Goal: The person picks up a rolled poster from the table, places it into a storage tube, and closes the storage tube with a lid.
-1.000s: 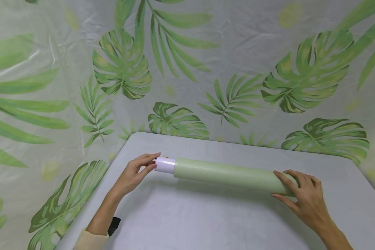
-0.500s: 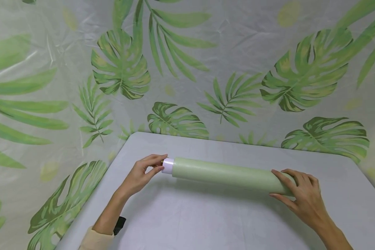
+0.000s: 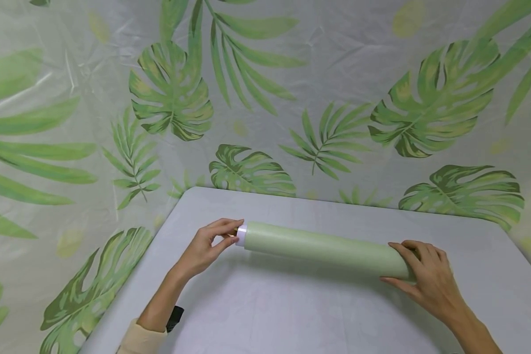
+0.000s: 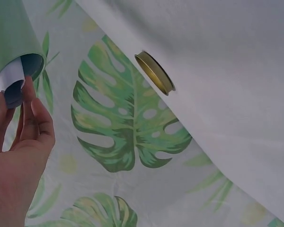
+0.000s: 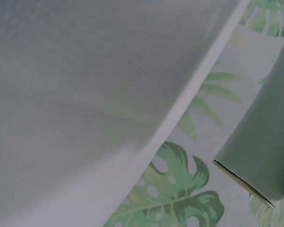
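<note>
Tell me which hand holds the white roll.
The left hand pinches the white roll; the right hand instead grips the green tube at its opposite end.

You have a white table point(image 3: 292, 319) before you, smooth on top, its far corners rounded and its far edge running almost straight across the head view. A soft grey shadow point(image 3: 287, 268) falls over its middle. Your left wrist view shows a shallow, round gold metal lid point(image 4: 155, 73) resting on it near an edge, the shiny inside showing.
</note>
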A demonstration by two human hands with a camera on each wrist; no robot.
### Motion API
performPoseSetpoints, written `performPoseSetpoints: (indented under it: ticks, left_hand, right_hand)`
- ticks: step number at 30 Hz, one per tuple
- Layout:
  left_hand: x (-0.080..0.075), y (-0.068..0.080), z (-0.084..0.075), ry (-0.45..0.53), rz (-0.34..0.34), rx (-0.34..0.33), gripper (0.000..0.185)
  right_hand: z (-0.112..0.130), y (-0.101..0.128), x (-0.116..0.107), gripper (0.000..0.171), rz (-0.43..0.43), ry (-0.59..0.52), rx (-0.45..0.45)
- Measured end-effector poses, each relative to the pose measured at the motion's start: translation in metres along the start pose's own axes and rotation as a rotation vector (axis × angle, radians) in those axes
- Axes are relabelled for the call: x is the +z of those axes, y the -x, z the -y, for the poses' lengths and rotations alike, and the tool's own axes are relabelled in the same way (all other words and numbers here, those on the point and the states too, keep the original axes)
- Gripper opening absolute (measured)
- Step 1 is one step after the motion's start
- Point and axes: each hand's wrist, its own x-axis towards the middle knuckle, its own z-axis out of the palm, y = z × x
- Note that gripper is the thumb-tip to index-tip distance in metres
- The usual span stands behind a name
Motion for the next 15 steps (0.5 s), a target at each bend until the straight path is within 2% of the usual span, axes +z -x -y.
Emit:
performPoseSetpoints:
  ticks: [15]
  left_hand:
    - [0.0035, 0.0004, -0.0036, 0.032, 0.008, 0.033, 0.043]
  right_hand:
    - [-0.0037, 0.0037, 0.0004, 0.090, 0.052, 0.004, 0.014]
